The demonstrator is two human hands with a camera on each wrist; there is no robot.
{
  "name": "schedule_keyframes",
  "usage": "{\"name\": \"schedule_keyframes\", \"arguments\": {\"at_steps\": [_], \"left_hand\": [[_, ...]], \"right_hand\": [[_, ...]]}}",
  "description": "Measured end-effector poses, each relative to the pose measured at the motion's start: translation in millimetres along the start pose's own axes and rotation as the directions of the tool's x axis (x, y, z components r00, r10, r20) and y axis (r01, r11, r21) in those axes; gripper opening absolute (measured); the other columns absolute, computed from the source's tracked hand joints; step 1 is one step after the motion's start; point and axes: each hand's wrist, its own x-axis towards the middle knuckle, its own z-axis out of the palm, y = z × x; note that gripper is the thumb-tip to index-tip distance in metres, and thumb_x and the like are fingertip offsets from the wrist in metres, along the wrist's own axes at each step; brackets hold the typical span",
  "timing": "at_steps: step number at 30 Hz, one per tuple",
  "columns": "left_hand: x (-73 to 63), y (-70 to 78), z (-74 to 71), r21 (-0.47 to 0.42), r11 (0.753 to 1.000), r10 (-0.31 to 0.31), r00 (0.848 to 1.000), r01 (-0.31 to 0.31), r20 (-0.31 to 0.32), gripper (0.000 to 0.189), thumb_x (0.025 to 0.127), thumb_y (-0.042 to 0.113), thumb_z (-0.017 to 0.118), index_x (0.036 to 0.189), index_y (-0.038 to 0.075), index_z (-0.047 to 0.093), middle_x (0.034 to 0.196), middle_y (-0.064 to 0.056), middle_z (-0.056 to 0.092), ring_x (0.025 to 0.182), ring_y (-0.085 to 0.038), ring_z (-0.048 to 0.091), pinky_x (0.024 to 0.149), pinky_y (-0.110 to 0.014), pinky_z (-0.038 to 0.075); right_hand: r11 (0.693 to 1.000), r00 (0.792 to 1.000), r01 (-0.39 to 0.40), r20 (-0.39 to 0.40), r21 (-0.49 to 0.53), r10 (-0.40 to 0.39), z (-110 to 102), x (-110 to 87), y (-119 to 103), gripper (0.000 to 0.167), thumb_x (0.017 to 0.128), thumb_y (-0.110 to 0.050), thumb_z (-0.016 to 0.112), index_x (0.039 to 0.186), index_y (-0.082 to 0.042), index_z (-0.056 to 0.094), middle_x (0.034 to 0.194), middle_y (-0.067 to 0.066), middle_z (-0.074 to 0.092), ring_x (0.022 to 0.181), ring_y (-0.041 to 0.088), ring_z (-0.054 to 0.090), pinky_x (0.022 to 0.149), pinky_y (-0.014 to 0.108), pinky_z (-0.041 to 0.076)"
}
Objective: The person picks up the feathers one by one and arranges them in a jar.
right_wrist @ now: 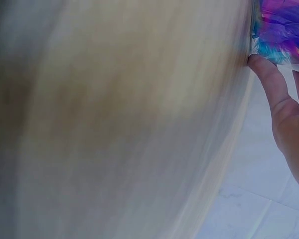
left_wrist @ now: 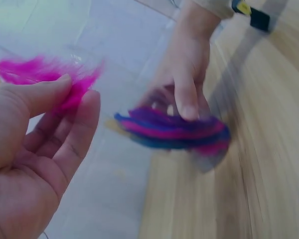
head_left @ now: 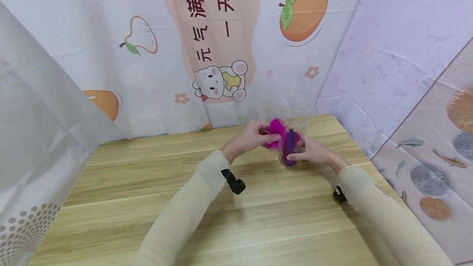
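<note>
My left hand (head_left: pixel 256 136) pinches a bright magenta feather (head_left: pixel 275 128) between thumb and fingers; its fluffy edge spreads above the fingertips in the left wrist view. Just right of it, my right hand (head_left: pixel 313 151) grips a tall clear plastic cup (head_left: pixel 301 126) from the side, thumb on the near face. Inside the cup lie several feathers (left_wrist: pixel 174 132) in purple, blue, magenta and teal. In the head view the magenta feather overlaps the cup's left side. The right wrist view catches my right hand's fingers (right_wrist: pixel 269 74) against the cup at its edge.
Beneath both hands is a wood-grain table (head_left: pixel 148 188), its back edge close behind the cup. A white printed curtain (head_left: pixel 148 77) hangs behind, and pale cloth (head_left: pixel 391 65) hangs on the right. Black wrist mounts (head_left: pixel 233 182) stick out from the sleeves.
</note>
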Motion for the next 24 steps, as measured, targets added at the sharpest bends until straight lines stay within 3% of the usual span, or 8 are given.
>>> {"name": "schedule_keyframes", "arguments": {"at_steps": [5, 9, 13, 17, 24], "left_hand": [[6.2, 11.5, 7.0, -0.097, 0.995, 0.022, 0.999, -0.026, -0.040, 0.027, 0.094, 0.005, 0.073, 0.120, -0.002, 0.069, 0.111, -0.023, 0.072, 0.098, -0.039, 0.071, 0.082, -0.050, 0.060], [13.5, 20.7, 10.7, -0.134, 0.990, 0.039, 0.997, -0.048, -0.068, 0.030, 0.094, 0.005, 0.073, 0.123, -0.002, 0.066, 0.113, -0.026, 0.070, 0.105, -0.045, 0.068, 0.086, -0.055, 0.057], [21.5, 32.3, 11.5, -0.134, 0.989, 0.052, 0.995, -0.064, -0.088, 0.030, 0.094, 0.007, 0.074, 0.121, -0.002, 0.064, 0.108, -0.021, 0.073, 0.102, -0.041, 0.070, 0.088, -0.056, 0.056], [27.2, 40.1, 11.3, -0.130, 0.987, 0.079, 0.992, -0.091, -0.096, 0.028, 0.093, 0.009, 0.075, 0.118, 0.001, 0.065, 0.100, -0.014, 0.076, 0.092, -0.033, 0.074, 0.086, -0.057, 0.057], [36.1, 49.9, 11.0, -0.071, 0.991, 0.106, 0.987, -0.115, -0.123, 0.030, 0.092, 0.010, 0.076, 0.119, 0.001, 0.065, 0.102, -0.014, 0.073, 0.091, -0.027, 0.073, 0.079, -0.042, 0.062]], "right_hand": [[1.000, 1.000, -0.005, 0.000, -0.009, 0.005, 0, 1.3, -1, 0.083, 0.086, -0.022, 0.084, 0.149, -0.010, 0.031, 0.117, 0.015, 0.061, 0.105, 0.029, 0.058, 0.091, 0.045, 0.050], [1.000, 1.000, -0.008, -0.001, -0.006, 0.008, -1, 2.0, -2, 0.093, 0.085, -0.023, 0.084, 0.156, -0.015, 0.024, 0.119, 0.015, 0.060, 0.105, 0.031, 0.057, 0.089, 0.045, 0.051], [1.000, 1.000, -0.001, 0.005, 0.002, 0.000, -1, 1.5, -3, 0.098, 0.086, -0.022, 0.084, 0.160, -0.018, 0.019, 0.119, 0.016, 0.059, 0.102, 0.032, 0.055, 0.082, 0.042, 0.054], [1.000, 1.000, -0.009, 0.024, 0.003, 0.008, -1, 0.0, -5, 0.092, 0.086, -0.023, 0.084, 0.157, -0.018, 0.025, 0.118, 0.014, 0.060, 0.103, 0.032, 0.056, 0.077, 0.042, 0.057], [0.999, 0.999, 0.029, 0.031, 0.034, -0.030, 0, 1.2, -5, 0.093, 0.086, -0.020, 0.084, 0.158, -0.014, 0.024, 0.129, 0.009, 0.061, 0.113, 0.029, 0.056, 0.103, 0.050, 0.043]]}}
